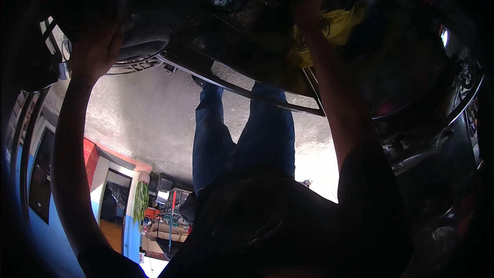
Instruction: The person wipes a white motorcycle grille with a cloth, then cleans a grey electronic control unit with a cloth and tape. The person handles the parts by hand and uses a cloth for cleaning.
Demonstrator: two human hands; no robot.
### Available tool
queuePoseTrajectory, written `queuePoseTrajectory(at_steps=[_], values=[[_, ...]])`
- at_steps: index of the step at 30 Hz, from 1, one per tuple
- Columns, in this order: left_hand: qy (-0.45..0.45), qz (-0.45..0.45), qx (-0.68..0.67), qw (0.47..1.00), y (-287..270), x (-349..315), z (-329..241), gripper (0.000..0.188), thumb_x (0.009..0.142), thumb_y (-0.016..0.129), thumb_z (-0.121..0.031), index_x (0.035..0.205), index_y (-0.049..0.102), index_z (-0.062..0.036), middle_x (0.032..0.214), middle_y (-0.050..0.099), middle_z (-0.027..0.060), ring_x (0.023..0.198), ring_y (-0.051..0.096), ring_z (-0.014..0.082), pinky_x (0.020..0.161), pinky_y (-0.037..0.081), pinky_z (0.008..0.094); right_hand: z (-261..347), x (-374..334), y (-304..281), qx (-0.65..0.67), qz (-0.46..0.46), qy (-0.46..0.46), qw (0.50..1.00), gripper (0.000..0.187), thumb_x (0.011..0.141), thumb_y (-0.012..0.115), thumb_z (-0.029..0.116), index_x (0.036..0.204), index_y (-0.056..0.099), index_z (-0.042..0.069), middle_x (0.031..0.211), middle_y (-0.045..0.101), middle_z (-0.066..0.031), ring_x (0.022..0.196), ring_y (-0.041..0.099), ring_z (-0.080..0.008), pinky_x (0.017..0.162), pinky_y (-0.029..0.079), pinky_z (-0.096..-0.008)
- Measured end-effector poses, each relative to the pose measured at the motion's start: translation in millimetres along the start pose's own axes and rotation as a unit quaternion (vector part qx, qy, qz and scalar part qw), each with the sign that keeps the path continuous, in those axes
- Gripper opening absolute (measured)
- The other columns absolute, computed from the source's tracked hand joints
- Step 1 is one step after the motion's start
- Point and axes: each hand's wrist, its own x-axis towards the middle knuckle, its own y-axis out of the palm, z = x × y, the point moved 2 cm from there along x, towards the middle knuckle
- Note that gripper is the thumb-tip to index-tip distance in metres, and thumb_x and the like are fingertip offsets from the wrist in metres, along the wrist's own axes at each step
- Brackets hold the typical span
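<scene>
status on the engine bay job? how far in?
Done: nothing visibly finished; the dark vehicle compartment is too dim to judge. In hand: the right hand reaches in beside a yellow cloth; whether it grips anything can't be told. The left hand rests flat on a dark rounded panel. Left: can't say; no tools or removed parts show.

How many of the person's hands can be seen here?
2. The left hand is pressed flat against a dark rounded part at upper left; the right hand reaches up beside a yellow cloth, its fingers lost in shadow.
</scene>
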Motion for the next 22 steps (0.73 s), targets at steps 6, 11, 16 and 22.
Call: queuePoseTrajectory(at_steps=[6,11,16,22], values=[[-0.004,0.028,0.026,0.999,1,3,4,0.025,0.103,0.065,-0.026,0.123,0.074,-0.0127,0.1,0.074,0.014,0.086,0.073,0.0308,0.077,0.058,0.043,-92,51,0,-0.223,0.248,-0.097,0.938,0.043,0.094,0.072,0.035,0.122,0.064,0.003,0.123,0.067,-0.0227,0.113,0.065,-0.0457,0.096,0.054,-0.0547],[0.028,-0.002,0.011,1.0,-5,7,-4,0.022,0.102,0.067,-0.026,0.118,0.077,-0.0161,0.095,0.074,0.0115,0.086,0.073,0.0286,0.076,0.059,0.042,-158,58,-20,-0.254,0.27,-0.124,0.92,0.041,0.096,0.065,0.038,0.122,0.064,0.008,0.126,0.062,-0.0175,0.12,0.061,-0.0418,0.097,0.055,-0.0546],[0.002,0.019,0.005,1.0,-5,0,-3,0.014,0.099,0.065,-0.019,0.105,0.073,-0.0084,0.093,0.071,0.014,0.08,0.07,0.0342,0.073,0.058,0.0468,-185,18,-70,-0.335,0.193,-0.381,0.84,0.032,0.093,0.066,0.035,0.116,0.067,0.012,0.128,0.061,-0.0175,0.115,0.06,-0.0423,0.091,0.057,-0.0522],[-0.024,0.032,0.058,0.998,3,-9,0,0.02,0.102,0.065,-0.027,0.105,0.071,-0.0081,0.095,0.071,0.0144,0.079,0.071,0.0363,0.071,0.058,0.0473,-170,32,-49,-0.249,0.186,-0.146,0.939,0.065,0.092,0.07,0.042,0.144,0.049,0.008,0.113,0.067,-0.0273,0.1,0.069,-0.0489,0.081,0.061,-0.0555]])
